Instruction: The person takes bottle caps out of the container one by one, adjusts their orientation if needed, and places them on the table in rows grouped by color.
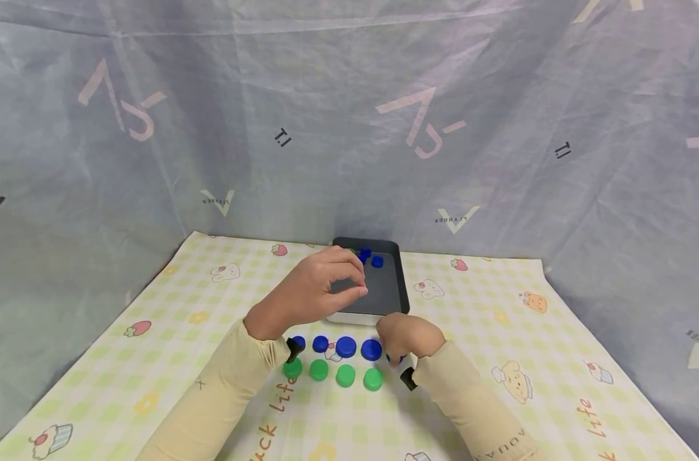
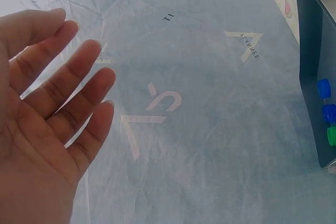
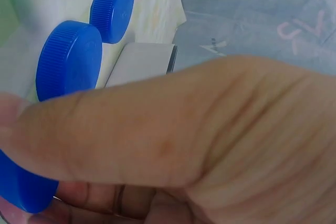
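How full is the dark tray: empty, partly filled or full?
Partly filled. Toward the far end of the tray lie blue pieces and a green piece; its nearer floor shows bare, though the left hand hides part.

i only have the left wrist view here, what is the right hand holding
Observer: The right wrist view shows the right hand gripping a blue cap.
Operator: ok and any green caps outside the tray
Observer: Yes, the head view shows four green caps in a row on the tablecloth.
Operator: anything between those and the tray
Observer: A row of blue caps lies between them, with the right hand at its right end.
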### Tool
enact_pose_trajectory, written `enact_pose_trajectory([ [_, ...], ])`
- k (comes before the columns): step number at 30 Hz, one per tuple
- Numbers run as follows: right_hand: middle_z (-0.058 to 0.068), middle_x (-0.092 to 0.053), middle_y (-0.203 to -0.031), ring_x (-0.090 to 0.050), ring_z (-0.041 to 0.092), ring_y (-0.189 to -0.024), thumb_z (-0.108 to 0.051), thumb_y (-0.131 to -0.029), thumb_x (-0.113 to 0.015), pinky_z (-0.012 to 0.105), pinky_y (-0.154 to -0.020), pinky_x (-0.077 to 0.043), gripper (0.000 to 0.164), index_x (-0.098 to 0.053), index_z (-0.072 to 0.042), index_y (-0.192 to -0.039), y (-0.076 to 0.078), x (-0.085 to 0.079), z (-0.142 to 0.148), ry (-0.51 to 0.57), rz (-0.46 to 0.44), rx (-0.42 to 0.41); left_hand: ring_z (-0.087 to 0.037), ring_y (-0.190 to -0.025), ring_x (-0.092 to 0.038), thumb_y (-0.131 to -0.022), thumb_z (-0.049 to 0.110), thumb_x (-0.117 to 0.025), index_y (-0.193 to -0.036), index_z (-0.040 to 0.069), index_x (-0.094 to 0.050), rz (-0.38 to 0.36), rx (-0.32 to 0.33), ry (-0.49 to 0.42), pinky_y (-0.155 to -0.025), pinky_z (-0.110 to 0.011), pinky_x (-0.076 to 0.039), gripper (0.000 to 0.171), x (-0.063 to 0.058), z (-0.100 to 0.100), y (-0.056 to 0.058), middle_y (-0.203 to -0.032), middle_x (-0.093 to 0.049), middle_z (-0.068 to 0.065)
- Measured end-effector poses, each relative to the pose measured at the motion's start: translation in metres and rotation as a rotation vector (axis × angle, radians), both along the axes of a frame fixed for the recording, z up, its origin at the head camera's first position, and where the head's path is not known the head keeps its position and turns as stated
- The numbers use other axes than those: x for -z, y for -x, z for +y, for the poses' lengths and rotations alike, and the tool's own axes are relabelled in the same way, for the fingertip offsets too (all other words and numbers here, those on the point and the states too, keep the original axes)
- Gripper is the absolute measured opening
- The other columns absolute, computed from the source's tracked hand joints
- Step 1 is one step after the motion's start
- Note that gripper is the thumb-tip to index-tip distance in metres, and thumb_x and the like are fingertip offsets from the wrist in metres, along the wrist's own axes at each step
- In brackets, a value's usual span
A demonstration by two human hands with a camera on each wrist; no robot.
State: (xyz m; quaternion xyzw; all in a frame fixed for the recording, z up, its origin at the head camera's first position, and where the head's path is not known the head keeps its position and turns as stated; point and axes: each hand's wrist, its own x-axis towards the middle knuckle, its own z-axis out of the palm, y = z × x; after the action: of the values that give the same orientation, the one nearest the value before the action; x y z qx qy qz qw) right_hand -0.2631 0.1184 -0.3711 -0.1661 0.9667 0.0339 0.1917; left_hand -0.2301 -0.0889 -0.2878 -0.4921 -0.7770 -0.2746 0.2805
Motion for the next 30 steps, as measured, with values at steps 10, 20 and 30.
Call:
enact_pose_trajectory([
  [10, -0.002, -0.057, -0.079, -0.051, 0.016, -0.071, -0.009, -0.073, -0.088, 0.033, -0.068, -0.048, 0.029, -0.06, -0.016, -0.079, 0.002, 0.002, 0.0, -0.003, -0.003, 0.003, -0.012, -0.101, -0.062, -0.09, 0.014, -0.075, -0.088, 0.017, -0.072, -0.014, -0.021, -0.037, -0.099, -0.037, -0.048, 0.005, -0.002, -0.001, 0.001, -0.101, -0.067, 0.004],
  [20, -0.005, -0.061, -0.085, -0.057, 0.015, -0.078, -0.015, -0.074, -0.088, 0.038, -0.076, -0.052, 0.03, -0.067, -0.017, -0.094, -0.002, -0.013, 0.007, 0.071, -0.045, 0.078, -0.01, -0.089, -0.059, -0.094, 0.016, -0.069, -0.092, 0.015, -0.07, -0.094, -0.059, -0.147, -0.072, -0.031, -0.048, 0.003, -0.002, -0.002, 0.019, -0.097, -0.067, 0.004],
  [30, -0.005, -0.06, -0.085, -0.062, 0.014, -0.07, -0.019, -0.078, -0.085, 0.035, -0.069, -0.049, 0.036, -0.065, -0.016, -0.108, -0.011, -0.03, 0.016, 0.24, -0.095, 0.075, -0.016, -0.078, -0.058, -0.099, 0.016, -0.059, -0.089, 0.017, -0.065, -0.215, -0.348, 0.105, -0.076, -0.035, -0.05, 0.011, 0.007, 0.03, 0.135, -0.088, -0.062, 0.002],
])
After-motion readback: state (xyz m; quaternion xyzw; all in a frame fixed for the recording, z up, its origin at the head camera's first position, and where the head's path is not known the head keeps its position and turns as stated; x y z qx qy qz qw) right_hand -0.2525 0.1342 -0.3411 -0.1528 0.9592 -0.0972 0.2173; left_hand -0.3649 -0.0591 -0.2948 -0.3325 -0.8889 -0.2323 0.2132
